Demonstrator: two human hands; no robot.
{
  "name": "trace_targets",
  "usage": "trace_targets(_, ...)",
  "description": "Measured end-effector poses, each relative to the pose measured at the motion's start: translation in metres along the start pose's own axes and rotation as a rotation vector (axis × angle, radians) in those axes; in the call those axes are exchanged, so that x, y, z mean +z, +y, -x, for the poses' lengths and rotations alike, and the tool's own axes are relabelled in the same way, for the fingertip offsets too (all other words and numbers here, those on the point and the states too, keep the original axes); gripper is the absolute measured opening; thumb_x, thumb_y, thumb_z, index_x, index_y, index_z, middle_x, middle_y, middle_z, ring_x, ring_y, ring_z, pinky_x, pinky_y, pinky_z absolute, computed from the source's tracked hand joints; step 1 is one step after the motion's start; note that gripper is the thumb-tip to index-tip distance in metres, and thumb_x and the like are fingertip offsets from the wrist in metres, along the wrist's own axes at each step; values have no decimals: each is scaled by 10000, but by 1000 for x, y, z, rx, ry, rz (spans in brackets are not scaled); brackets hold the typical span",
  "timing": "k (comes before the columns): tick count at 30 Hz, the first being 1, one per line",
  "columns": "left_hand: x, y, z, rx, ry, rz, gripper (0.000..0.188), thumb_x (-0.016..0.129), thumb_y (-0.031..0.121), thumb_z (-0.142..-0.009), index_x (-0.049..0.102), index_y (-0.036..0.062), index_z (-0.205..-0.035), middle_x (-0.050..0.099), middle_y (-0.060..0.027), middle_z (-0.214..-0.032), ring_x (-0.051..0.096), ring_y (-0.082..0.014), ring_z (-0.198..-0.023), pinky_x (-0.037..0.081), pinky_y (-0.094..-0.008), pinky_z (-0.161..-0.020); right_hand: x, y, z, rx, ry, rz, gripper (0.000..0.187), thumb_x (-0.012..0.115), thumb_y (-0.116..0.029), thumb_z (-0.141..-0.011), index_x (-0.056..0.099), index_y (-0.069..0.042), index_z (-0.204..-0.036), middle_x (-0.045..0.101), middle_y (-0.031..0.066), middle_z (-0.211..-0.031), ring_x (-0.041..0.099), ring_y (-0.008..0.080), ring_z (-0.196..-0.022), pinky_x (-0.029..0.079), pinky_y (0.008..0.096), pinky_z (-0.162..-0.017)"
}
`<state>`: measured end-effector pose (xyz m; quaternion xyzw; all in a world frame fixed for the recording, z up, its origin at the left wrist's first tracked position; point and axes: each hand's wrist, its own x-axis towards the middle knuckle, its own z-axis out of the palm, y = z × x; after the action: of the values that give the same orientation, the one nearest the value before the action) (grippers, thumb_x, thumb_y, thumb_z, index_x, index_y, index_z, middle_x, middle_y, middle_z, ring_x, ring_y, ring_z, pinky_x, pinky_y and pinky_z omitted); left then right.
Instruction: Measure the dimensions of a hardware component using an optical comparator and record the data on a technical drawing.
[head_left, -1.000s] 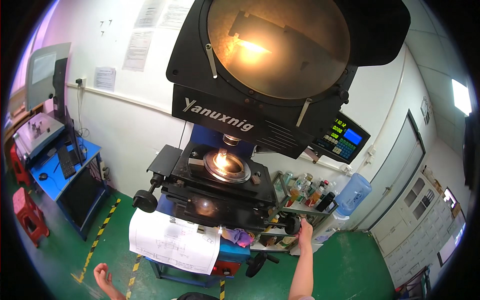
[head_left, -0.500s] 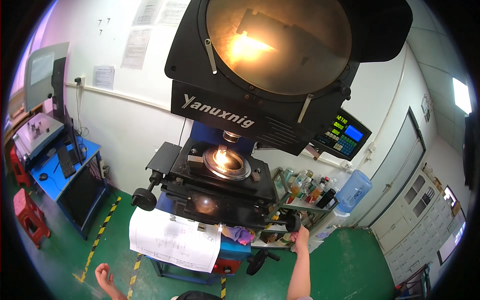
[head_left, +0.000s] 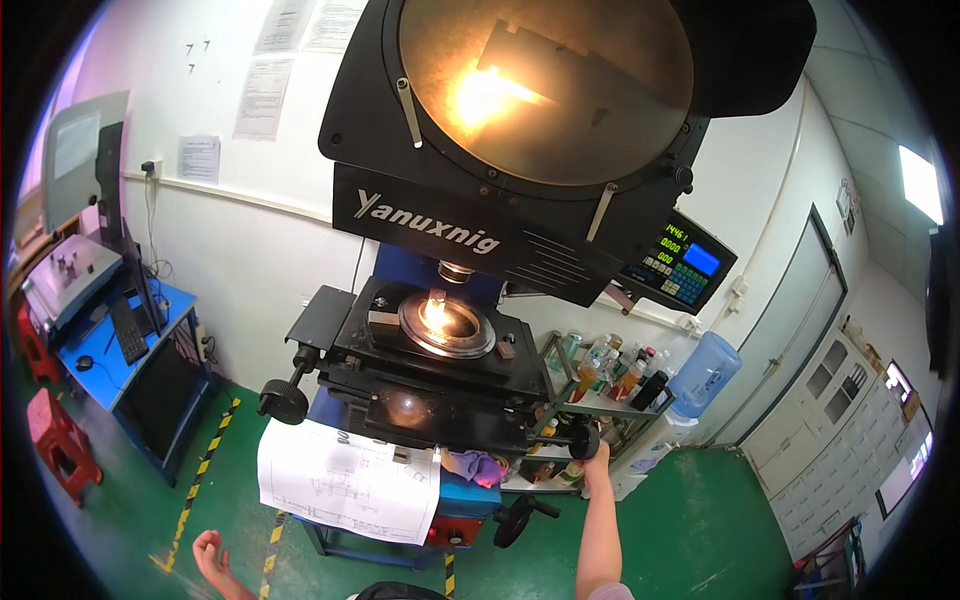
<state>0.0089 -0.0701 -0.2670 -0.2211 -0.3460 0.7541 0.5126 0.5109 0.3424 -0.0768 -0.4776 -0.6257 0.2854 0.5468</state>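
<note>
A large black profile projector stands before me, its round screen [head_left: 600,130] lit with an orange glow and a dark part's shadow. Below the lens [head_left: 456,271], a bright spot falls on the round glass stage [head_left: 450,325]. At the stage's right side, my right hand [head_left: 597,466] is closed on a black knob [head_left: 584,441]; the hand itself partly hides its fingers. Away from the machine, at the lower left, my left hand [head_left: 211,556] hangs with loosely bent fingers and nothing in it. A matching knob [head_left: 285,399] sits at the stage's left.
A paper drawing [head_left: 345,485] and a purple cloth [head_left: 478,468] lie under the stage. Lower down is a crank handwheel [head_left: 515,520]. A digital readout [head_left: 683,262], a shelf of bottles [head_left: 620,400] and a water dispenser [head_left: 706,377] stand right; a blue desk [head_left: 120,340] stands left.
The readout's top figure has changed and the shadow has shifted slightly right on the screen. My right hand has turned a little on the knob; my left hand stays nearly still.
</note>
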Motion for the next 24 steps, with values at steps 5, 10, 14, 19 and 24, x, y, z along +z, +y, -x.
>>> trace_targets(5, 10, -92, -9, 1011, 339, -1869, 269, 417, 304, -740, 469, 138, -945, 507, 14, -939, 438, -106, -939, 229, -313, -809, -8, -26, 26, 274, -4, -343, 325, 383, -285, -811, 452, -64, -583, 401, -5, -455, 353, 89, -354, 252, 222, -331)
trace_targets(10, 14, -106, -13, 1026, 340, -1874, 270, 420, 308, -737, 471, 142, -943, 508, 14, -936, 439, -102, -934, 232, -310, -796, -7, -49, 10, 224, 72, -254, 357, 430, -305, -803, 399, -106, -508, 362, -25, -440, 335, 80, -358, 254, 224, -347)
trace_targets(14, 15, -113, -18, 1005, 321, -1909, 264, 421, 308, -733, 468, 140, -932, 507, 15, -925, 440, -99, -925, 235, -309, -792, -8, -28, -13, 16, 120, -162, 347, 447, -308, -800, 450, -88, -532, 397, -25, -460, 353, 81, -361, 266, 219, -353)
trace_targets(19, 13, -114, -17, 1027, 350, -1887, 259, 421, 304, -731, 466, 138, -924, 506, 15, -916, 441, -99, -911, 241, -305, -785, -1, -5, -9, 108, 25, -127, 318, 437, -275, -799, 477, -67, -561, 425, -7, -476, 380, 84, -372, 275, 215, -347)
trace_targets(24, 12, -115, -14, 1063, 364, -1885, 259, 416, 298, -736, 466, 136, -932, 507, 9, -920, 445, -103, -905, 246, -301, -775, 0, -30, 23, 299, 26, -222, 299, 404, -247, -804, 456, -75, -566, 393, -18, -457, 355, 78, -361, 266, 210, -339)
